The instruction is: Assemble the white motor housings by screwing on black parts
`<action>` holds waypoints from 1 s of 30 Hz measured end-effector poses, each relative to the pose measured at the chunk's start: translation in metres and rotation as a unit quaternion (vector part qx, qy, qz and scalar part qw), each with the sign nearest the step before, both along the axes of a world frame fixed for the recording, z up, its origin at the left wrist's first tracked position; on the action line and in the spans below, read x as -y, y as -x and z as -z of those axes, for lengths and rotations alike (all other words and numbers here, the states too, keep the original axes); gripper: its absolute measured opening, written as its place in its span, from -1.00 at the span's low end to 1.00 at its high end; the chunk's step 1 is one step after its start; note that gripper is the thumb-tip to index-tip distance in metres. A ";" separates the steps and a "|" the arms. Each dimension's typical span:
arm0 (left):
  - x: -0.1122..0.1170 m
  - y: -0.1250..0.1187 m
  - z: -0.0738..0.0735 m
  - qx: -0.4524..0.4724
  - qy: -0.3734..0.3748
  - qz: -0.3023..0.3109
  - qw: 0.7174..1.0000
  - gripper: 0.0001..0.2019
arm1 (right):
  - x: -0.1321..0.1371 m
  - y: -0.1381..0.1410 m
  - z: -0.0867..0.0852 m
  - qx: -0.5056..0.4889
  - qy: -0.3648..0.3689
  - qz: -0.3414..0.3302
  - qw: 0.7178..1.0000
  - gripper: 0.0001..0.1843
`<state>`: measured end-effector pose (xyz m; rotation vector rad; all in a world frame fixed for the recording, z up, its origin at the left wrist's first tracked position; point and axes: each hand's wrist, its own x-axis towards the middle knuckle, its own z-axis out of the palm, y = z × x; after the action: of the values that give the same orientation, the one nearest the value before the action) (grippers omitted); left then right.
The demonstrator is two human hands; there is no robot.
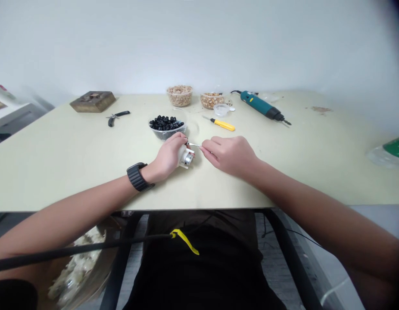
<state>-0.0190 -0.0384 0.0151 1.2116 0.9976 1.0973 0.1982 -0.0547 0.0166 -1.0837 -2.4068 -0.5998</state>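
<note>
My left hand [170, 156], wearing a dark watch, is closed around a small white piece with a silvery cylindrical part [187, 158]. A small dark bit shows at its fingertips. My right hand [230, 155] pinches a thin metal strip or rod [194, 145], which reaches left to the fingertips of my left hand. Whether it touches the dark bit, I cannot tell. Just behind my left hand stands a clear bowl [165, 134] full of shiny black pieces [166, 122]. A yellow-handled tool [223, 125] with a thin tip lies beyond my right hand.
Behind stand two clear tubs, one of beige pieces [180, 95], one of amber pieces [212, 101], with a small clear cup [221, 110]. A green rotary tool [262, 106] lies right; black-handled pliers [117, 116] and a brown block [92, 101] left. A bottle [391, 151] lies far right.
</note>
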 end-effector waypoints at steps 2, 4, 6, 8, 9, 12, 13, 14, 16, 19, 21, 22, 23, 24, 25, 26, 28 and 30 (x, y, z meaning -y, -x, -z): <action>-0.001 0.000 0.000 0.002 0.007 0.003 1.000 -0.86 | 0.000 0.000 -0.002 -0.001 0.009 0.002 1.000 -0.43; -0.002 0.001 0.000 -0.004 -0.001 0.006 1.000 -0.86 | 0.000 -0.001 -0.002 -0.009 0.023 0.001 1.000 -0.45; -0.003 0.001 0.001 -0.013 -0.014 0.010 1.000 -0.86 | -0.001 -0.001 -0.002 -0.018 0.032 -0.002 0.999 -0.45; -0.004 0.002 0.001 -0.017 -0.018 0.012 1.000 -0.85 | -0.001 -0.002 -0.001 -0.025 0.036 -0.004 0.999 -0.46; -0.004 0.002 0.001 -0.016 -0.017 0.013 1.000 -0.85 | -0.001 -0.002 -0.001 -0.027 0.037 -0.006 0.999 -0.46; -0.004 0.002 0.002 -0.016 -0.019 0.016 1.000 -0.84 | -0.001 -0.003 -0.001 -0.030 0.040 -0.011 0.999 -0.48; -0.005 0.002 0.003 -0.018 -0.025 0.017 0.999 -0.84 | -0.001 -0.003 -0.001 -0.029 0.041 -0.013 0.999 -0.48; -0.005 0.002 0.004 -0.021 -0.032 0.018 0.999 -0.84 | -0.001 -0.003 -0.002 -0.029 0.041 -0.014 0.999 -0.49; -0.006 0.003 0.005 -0.028 -0.047 0.019 0.998 -0.84 | -0.001 -0.003 -0.003 -0.027 0.038 -0.013 0.999 -0.49; -0.008 0.004 0.008 -0.032 -0.058 0.017 0.998 -0.84 | -0.001 -0.003 -0.002 -0.022 0.030 -0.013 0.999 -0.48; -0.009 0.004 0.010 -0.029 -0.066 0.015 0.997 -0.84 | -0.001 -0.002 -0.001 -0.021 0.028 -0.013 0.999 -0.48; -0.009 0.004 0.011 -0.029 -0.068 0.013 0.997 -0.84 | -0.001 -0.002 0.000 -0.022 0.029 -0.013 0.999 -0.48; -0.009 0.004 0.012 -0.028 -0.071 0.010 0.997 -0.84 | -0.001 -0.002 0.001 -0.024 0.032 -0.012 0.999 -0.47; -0.008 0.004 0.012 -0.028 -0.073 0.007 0.997 -0.84 | -0.002 -0.002 0.002 -0.029 0.037 -0.012 0.999 -0.47; -0.008 0.004 0.013 -0.027 -0.074 0.005 0.997 -0.84 | -0.002 -0.001 0.003 -0.036 0.045 -0.014 0.998 -0.47; -0.007 0.004 0.013 -0.026 -0.073 0.003 0.997 -0.84 | -0.002 -0.001 0.004 -0.045 0.056 -0.018 0.997 -0.48; -0.006 0.004 0.013 -0.021 -0.064 0.003 0.998 -0.84 | -0.002 0.000 0.006 -0.072 0.081 -0.032 0.994 -0.51; -0.005 0.004 0.013 -0.019 -0.053 0.002 0.998 -0.84 | -0.003 0.001 0.006 -0.099 0.108 -0.047 0.988 -0.54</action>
<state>-0.0228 -0.0333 0.0023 1.3235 0.9744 1.1406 0.1971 -0.0522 0.0102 -1.0521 -2.3699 -0.1927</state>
